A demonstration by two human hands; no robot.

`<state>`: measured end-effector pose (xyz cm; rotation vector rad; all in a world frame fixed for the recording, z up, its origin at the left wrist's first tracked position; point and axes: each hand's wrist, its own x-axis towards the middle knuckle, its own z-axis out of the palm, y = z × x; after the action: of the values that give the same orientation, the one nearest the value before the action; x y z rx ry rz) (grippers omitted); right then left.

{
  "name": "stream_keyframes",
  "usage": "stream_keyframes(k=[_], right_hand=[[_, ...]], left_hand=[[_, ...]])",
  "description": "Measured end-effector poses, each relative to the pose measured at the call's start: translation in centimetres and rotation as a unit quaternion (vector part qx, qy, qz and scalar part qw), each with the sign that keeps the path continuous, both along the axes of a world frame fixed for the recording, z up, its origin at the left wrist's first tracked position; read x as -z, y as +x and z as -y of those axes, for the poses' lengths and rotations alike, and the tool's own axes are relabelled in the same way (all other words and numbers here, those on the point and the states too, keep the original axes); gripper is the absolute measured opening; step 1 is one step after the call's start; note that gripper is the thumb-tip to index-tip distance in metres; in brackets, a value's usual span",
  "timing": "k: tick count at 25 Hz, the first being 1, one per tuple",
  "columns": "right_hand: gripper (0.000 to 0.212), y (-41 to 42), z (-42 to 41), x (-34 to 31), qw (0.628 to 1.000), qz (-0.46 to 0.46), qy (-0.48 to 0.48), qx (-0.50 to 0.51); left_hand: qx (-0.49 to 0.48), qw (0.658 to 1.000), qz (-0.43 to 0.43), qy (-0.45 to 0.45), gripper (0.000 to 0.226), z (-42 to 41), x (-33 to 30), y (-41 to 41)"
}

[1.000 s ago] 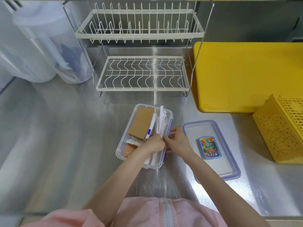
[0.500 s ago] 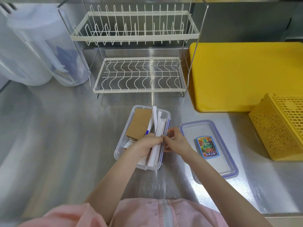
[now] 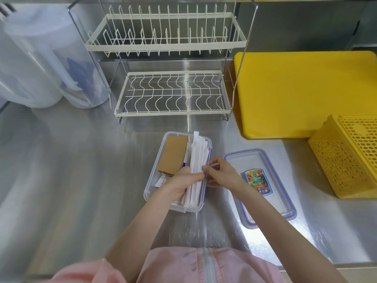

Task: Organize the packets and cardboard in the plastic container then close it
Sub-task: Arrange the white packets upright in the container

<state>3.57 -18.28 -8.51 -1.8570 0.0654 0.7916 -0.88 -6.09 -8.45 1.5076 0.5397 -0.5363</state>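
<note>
At the counter's near edge, my left hand pinches the stack of long white packets standing along the right wall of the plastic container, while my right hand grips the same stack from outside that wall. To do this well, I should press them flat below the rim. The cardboard lies by the left wall. The lid waits just right, unused; a wire rack stands beyond.

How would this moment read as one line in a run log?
left hand: on white packets | right hand: pinching packets | container: open | cardboard: inside | lid: beside
</note>
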Motion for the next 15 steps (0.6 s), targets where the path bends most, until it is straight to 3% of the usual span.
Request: stream_keyframes(k=[3, 6, 11, 15], right_hand=[[0.029, 0.2, 0.1, -0.4, 0.998, 0.040, -0.048, -0.026], [0.039, 0.1, -0.1, -0.8, 0.989, 0.116, -0.090, -0.037], [0.048, 0.9, -1.0, -3.3, 0.979, 0.170, 0.077, 0.086], [0.035, 2.6, -2.2, -7.5, 0.961, 0.225, 0.160, 0.008]], left_hand=[[0.000, 1.000, 0.021, -0.014, 0.015, -0.3, -0.2, -0.2], [-0.014, 0.998, 0.060, 0.031, 0.014, -0.4, -0.8, -0.1], [-0.003, 0.989, 0.135, 0.060, 0.018, -0.6, -2.0, -0.4], [0.015, 0.979, 0.198, 0.050, 0.026, 0.2, -2.1, -0.6]])
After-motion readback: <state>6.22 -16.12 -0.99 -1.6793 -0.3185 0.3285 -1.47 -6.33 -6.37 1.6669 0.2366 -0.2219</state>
